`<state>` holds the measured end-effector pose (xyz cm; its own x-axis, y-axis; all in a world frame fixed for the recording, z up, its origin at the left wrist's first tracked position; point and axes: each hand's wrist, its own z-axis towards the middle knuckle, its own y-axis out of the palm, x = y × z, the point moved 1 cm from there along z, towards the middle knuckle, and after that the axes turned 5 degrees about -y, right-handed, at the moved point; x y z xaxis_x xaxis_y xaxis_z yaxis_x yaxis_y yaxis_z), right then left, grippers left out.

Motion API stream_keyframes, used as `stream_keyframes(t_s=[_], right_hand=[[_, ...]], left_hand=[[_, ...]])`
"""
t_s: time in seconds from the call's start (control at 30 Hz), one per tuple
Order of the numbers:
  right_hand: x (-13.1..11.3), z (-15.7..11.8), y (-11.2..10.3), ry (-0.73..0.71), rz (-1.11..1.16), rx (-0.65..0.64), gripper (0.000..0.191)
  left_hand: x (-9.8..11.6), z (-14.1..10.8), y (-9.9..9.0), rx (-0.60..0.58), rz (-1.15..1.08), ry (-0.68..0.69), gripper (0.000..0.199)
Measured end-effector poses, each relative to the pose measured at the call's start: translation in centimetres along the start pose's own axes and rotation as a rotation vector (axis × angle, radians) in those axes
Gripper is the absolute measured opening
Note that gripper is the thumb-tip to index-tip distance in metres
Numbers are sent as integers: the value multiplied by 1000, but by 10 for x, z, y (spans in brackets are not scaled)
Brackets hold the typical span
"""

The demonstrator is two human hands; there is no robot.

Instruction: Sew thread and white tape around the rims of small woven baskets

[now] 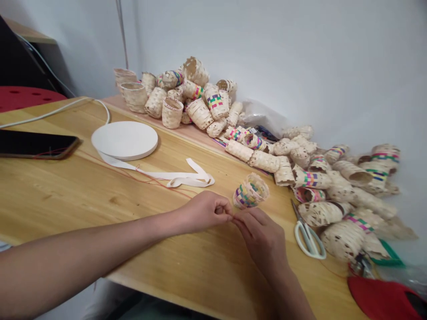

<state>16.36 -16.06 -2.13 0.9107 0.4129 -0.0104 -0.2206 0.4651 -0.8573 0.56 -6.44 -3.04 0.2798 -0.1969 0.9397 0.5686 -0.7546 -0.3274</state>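
Observation:
Both hands meet at the fingertips above the wooden table [143, 262]. My left hand [210, 211] is closed in a pinch, thumb against fingers. My right hand [262, 235] is closed too, its fingertips touching those of the left. Whatever they pinch is too small to make out. Just behind the fingers stands a small woven basket [250, 192] with purple, green and yellow strips. A roll of white ribbon [125, 140] lies to the left, its loose end [191, 179] folded on the table. Thin red thread [150, 178] runs beside the ribbon.
Woven baskets [198, 113] are piled along the wall, reaching to the right. White-handled scissors [308, 238] lie right of my right hand. A phone [36, 143] and a white cable [50, 114] are at the left. Something red [380, 298] sits at the lower right.

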Motion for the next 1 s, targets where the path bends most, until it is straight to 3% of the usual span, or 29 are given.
stream_keyframes(t_s=[0.17,0.3,0.4,0.5,0.6,0.73,0.87,1.0], right_hand=[[1,2,-1,44,131,-2,19],[8,1,-4,283,518,-55,19],[13,-1,-6,401,822,-8,18],[13,-2,-7,331,967,74,15],[9,1,-8,192,817,87,24],[7,4,-7,52,454,66,25],[7,3,-5,5,336,16,18],[5,3,-3,6,284,9,16]], left_hand=[[2,-2,-5,78,272,87,12],[0,0,-8,135,271,122,15],[0,-2,-3,102,206,113,16],[2,-8,8,35,213,187,14],[7,-17,17,-8,186,267,14],[13,-21,15,-9,123,248,15],[14,-15,3,101,16,180,17],[13,-10,-2,109,-35,167,14]])
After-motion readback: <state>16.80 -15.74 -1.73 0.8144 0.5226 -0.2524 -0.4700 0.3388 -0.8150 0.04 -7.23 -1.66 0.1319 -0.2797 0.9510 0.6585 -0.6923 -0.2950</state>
